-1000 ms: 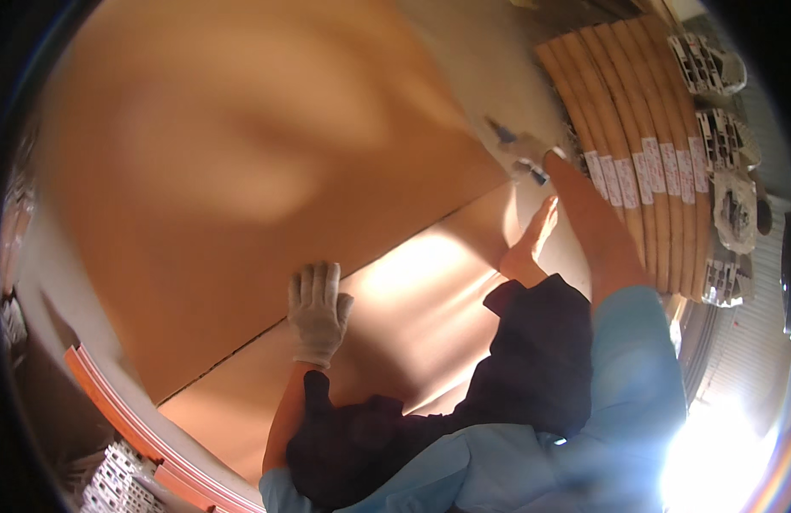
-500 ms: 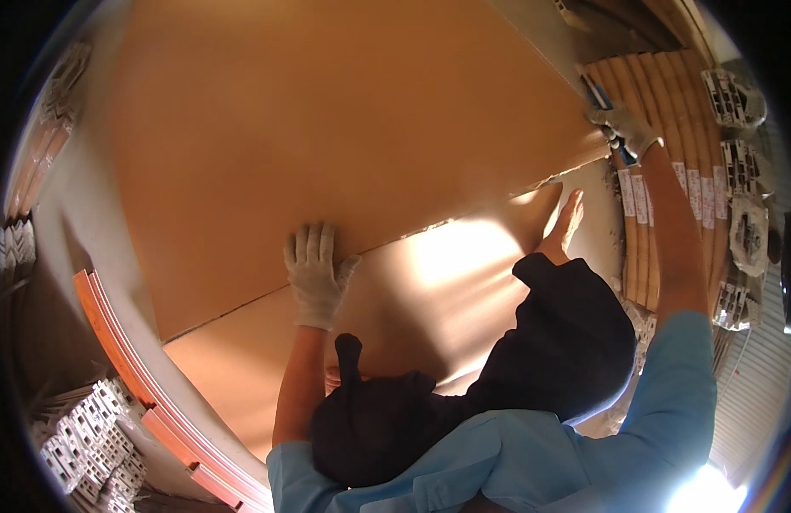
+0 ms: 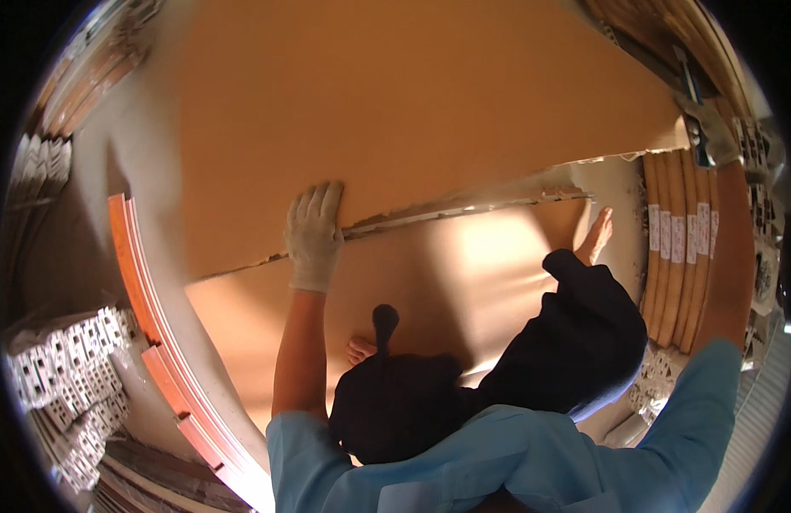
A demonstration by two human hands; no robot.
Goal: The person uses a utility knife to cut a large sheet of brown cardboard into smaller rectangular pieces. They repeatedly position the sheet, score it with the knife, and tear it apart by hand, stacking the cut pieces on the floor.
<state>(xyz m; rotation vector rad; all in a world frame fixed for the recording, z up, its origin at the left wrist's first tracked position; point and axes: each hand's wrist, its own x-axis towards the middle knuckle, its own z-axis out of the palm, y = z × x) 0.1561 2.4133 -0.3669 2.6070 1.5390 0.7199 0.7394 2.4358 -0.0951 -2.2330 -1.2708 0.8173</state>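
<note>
A large brown sheet of board [image 3: 430, 94] spans the upper middle, its near edge rough and ragged. My left hand [image 3: 314, 235], in a pale glove, is closed over that near edge, fingers on top and thumb hidden. My gloved right hand [image 3: 714, 137] is wrapped around a blue utility knife [image 3: 693, 81] at the sheet's right corner; whether it also grips the corner is hard to see. Below the ragged edge lies another brown board piece [image 3: 370, 286], a gap showing between the two. My dark-clad knees are above this lower piece.
Long reddish moulding strips [image 3: 147, 291] lie on the floor at the left. Stacked white profiles [image 3: 70, 368] stand at lower left. On the right are brown labelled lengths [image 3: 673, 256] and more wrapped profiles [image 3: 763, 282]. My bare foot [image 3: 596, 235] rests beside the lower piece.
The sheet's right side has moved up and away, widening the gap to the lower piece. My right hand moved right with the knife. My left thumb has gone out of sight. The view shifted.
</note>
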